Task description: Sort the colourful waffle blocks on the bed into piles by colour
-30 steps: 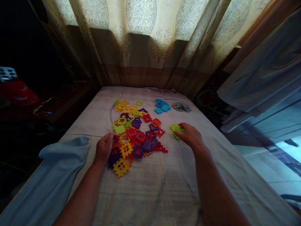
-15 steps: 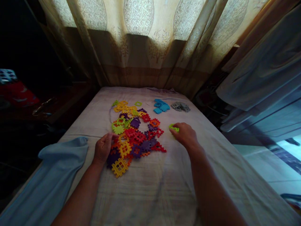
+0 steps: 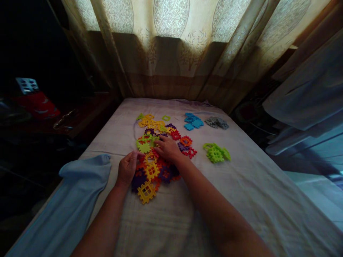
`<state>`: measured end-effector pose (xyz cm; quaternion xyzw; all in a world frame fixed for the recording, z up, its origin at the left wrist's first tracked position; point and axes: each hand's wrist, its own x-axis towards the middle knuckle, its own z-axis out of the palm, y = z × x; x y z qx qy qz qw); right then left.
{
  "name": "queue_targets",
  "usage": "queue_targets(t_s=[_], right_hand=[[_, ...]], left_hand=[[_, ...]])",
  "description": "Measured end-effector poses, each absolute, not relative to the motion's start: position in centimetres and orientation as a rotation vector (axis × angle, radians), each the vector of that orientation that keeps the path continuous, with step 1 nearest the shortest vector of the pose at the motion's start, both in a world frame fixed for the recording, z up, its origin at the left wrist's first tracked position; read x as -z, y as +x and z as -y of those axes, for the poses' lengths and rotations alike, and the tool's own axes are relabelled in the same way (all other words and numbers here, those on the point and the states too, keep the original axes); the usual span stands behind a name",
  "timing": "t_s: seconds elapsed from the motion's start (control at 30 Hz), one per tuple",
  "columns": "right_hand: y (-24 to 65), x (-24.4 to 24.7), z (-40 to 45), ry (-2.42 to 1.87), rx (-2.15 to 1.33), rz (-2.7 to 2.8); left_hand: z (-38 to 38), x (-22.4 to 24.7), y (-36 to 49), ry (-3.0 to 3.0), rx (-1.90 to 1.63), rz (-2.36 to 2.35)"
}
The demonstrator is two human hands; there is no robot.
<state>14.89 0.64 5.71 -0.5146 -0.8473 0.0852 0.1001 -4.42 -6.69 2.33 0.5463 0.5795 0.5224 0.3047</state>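
A mixed heap of notched plastic building tiles in red, purple, orange, yellow and green lies mid-bed. At its left edge is my left hand (image 3: 128, 167), fingers curled together, with a bit of red tile at the fingertips; whether it is gripped is unclear. My right hand (image 3: 168, 148) reaches over the heap, its fingertips closed on a light green tile (image 3: 155, 141) that is partly hidden. Close to my left hand lie a yellow window tile (image 3: 146, 192) and purple tiles. A separate group of green tiles (image 3: 216, 153) rests right of the heap.
Blue tiles (image 3: 193, 121) and grey tiles (image 3: 217, 122) form two small groups toward the back right of the bed sheet (image 3: 241, 200). A light blue cloth (image 3: 83, 182) lies along the left edge. Curtains (image 3: 171, 71) hang behind.
My right hand has moved left from the green group onto the heap, leaving the green tile it held there. My left hand stays by the heap. The view has shifted slightly.
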Motion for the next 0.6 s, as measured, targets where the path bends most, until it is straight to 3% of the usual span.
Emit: queue_targets(t_s=[0.3, 0.6], right_hand=[[18.6, -7.0, 2.5, -1.645, -0.249, 2.445], [16.7, -6.8, 1.1, -1.906, -0.185, 2.273]], left_hand=[[6.8, -2.5, -4.3, 1.474, -1.383, -1.543], [6.7, -2.4, -4.4, 1.470, -1.386, -1.549]])
